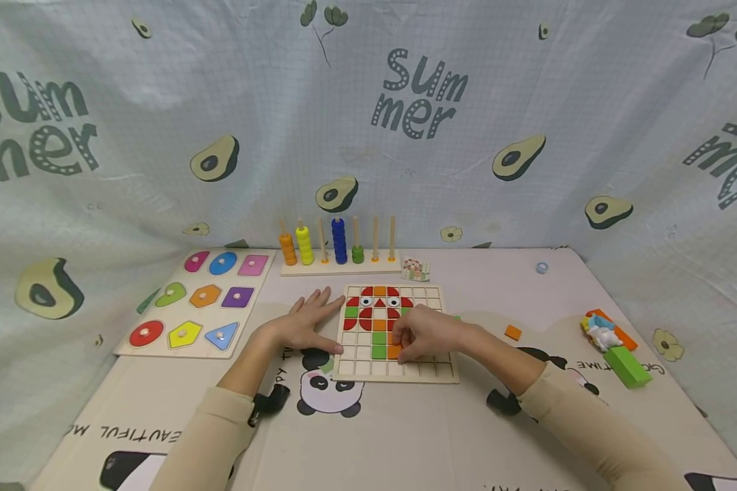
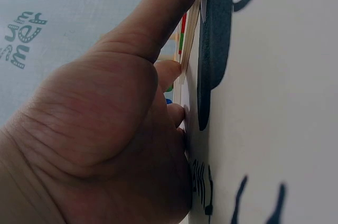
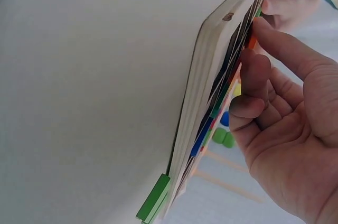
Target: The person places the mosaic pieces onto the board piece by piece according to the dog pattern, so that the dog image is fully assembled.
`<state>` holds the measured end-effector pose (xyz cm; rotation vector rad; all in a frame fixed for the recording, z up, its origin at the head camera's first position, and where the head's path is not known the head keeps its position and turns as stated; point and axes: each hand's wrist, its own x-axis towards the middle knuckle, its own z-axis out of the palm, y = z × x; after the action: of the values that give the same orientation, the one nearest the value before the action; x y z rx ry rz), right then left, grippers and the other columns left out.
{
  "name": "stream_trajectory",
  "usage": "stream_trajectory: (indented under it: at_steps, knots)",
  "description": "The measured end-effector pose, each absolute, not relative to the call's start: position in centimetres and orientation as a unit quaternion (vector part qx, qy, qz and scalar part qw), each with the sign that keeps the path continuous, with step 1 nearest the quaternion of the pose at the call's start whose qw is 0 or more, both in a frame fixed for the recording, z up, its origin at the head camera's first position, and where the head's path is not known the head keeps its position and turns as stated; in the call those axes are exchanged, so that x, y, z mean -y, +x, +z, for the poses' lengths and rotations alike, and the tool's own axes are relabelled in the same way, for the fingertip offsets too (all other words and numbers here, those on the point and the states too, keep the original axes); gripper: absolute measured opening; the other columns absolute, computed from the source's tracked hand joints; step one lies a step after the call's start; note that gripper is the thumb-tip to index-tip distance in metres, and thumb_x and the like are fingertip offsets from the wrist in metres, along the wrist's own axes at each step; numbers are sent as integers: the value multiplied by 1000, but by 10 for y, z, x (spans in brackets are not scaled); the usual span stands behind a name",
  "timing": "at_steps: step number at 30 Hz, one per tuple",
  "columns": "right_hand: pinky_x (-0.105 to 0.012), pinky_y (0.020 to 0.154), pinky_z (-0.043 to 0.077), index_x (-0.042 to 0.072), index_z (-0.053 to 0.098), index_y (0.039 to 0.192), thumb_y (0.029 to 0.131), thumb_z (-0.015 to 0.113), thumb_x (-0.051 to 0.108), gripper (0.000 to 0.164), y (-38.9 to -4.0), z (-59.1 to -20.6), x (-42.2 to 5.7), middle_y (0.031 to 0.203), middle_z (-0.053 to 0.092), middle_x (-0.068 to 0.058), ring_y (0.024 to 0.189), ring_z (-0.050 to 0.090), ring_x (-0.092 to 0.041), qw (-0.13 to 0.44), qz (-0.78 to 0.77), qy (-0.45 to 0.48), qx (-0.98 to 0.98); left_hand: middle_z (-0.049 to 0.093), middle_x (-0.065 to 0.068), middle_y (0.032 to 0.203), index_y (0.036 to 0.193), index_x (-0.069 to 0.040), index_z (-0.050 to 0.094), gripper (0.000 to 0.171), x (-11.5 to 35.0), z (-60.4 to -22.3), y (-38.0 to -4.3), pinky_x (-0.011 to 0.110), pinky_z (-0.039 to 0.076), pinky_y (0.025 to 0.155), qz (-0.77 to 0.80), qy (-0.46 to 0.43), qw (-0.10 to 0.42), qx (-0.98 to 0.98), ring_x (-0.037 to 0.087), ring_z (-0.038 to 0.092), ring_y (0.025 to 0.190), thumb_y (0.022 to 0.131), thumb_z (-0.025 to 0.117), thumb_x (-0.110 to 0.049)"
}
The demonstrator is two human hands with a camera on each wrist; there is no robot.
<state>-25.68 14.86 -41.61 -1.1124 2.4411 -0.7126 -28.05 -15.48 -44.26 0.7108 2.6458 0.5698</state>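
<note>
A wooden grid board (image 1: 356,369) lies on the table, its upper cells filled with red, green and orange tiles and two eye tiles. My left hand (image 1: 307,324) is spread flat at the board's left side, the thumb (image 2: 158,18) against its edge. Over the lower middle of the board, my right hand (image 1: 426,332) has thumb and fingers bent together at an orange tile (image 1: 394,352), beside a column of green tiles (image 1: 379,345). The right wrist view shows the thumb (image 3: 288,49) and forefinger at the orange tile (image 3: 253,40). The right hand hides part of the grid.
A shape puzzle board (image 1: 184,294) lies left, a peg stand with coloured beads (image 1: 339,242) behind, and a small pattern card (image 1: 415,269) beside it. To the right are an orange tile (image 1: 512,332), a green block (image 1: 628,367), a small figure (image 1: 602,335) and a blue ring (image 1: 542,268).
</note>
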Motion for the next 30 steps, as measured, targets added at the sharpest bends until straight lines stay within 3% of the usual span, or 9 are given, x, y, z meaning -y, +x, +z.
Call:
stream_trajectory:
  at_steps: [9,13,20,24,30]
  knots:
    - [-22,58,49,12,69,89,76,83,23,21,-257,-416,-151,69,62,7,63,55,-6,183,-264,-402,-857,0,10,162,155,-28,17,106,155,-443,-280,53,-6,117,201,249,174,-931,31,-8,147,72,70,-67]
    - [-24,61,51,12,71,96,79,80,25,23,-259,-411,-163,76,65,8,68,58,-8,170,-281,-408,-852,0,10,162,155,-28,16,107,155,-443,-280,53,-6,117,196,249,174,-932,31,-8,147,72,69,-68]
    - [-33,70,53,20,70,111,84,76,27,29,-265,-393,-215,102,68,1,83,61,-14,111,-340,-358,-862,-1,8,162,155,-29,15,107,155,-444,-281,53,-6,117,191,248,171,-934,30,-8,147,71,68,-70]
    - [-36,76,52,26,68,114,83,76,29,32,-268,-388,-251,103,67,3,88,60,-14,75,-346,-318,-879,0,8,162,155,-30,15,107,156,-445,-282,53,-6,117,189,248,172,-934,30,-8,147,71,67,-71]
    - [-34,75,51,17,71,111,83,76,21,29,-275,-392,-299,106,68,-3,90,59,-18,84,-312,-258,-910,0,8,162,155,-30,16,106,155,-444,-281,53,-6,117,190,248,173,-934,30,-8,147,71,67,-70]
